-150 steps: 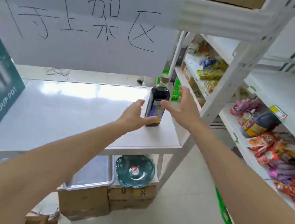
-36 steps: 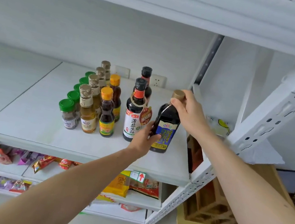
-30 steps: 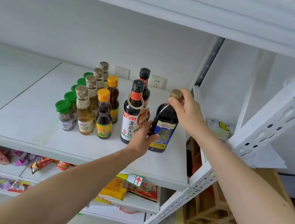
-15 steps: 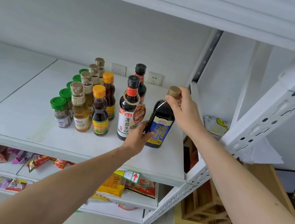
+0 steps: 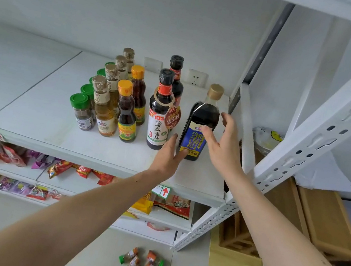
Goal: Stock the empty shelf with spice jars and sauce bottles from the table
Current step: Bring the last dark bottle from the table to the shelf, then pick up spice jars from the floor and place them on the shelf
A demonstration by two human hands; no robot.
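Note:
A dark sauce bottle (image 5: 198,123) with a gold cap and a blue label stands upright on the white shelf (image 5: 42,123), at the right end of the front row. My left hand (image 5: 169,155) is open, its fingers touching the bottle's lower left side. My right hand (image 5: 220,143) is open too, fingers spread beside the label on the right. To the left stand a black-capped soy sauce bottle (image 5: 160,116), orange-capped bottles (image 5: 126,112), gold-foil oil bottles (image 5: 102,108) and green-capped spice jars (image 5: 81,111).
A white perforated upright (image 5: 309,142) slants at the shelf's right end. Snack packets (image 5: 24,159) fill the lower shelves. Several small green-capped jars (image 5: 141,265) lie on the floor below. Wooden crates (image 5: 294,222) sit to the right. The shelf's left part is bare.
My right hand has let go of the bottle's gold cap and dropped to beside its label, fingers now spread. The bottle stands on the shelf by itself. My left hand stays at its base.

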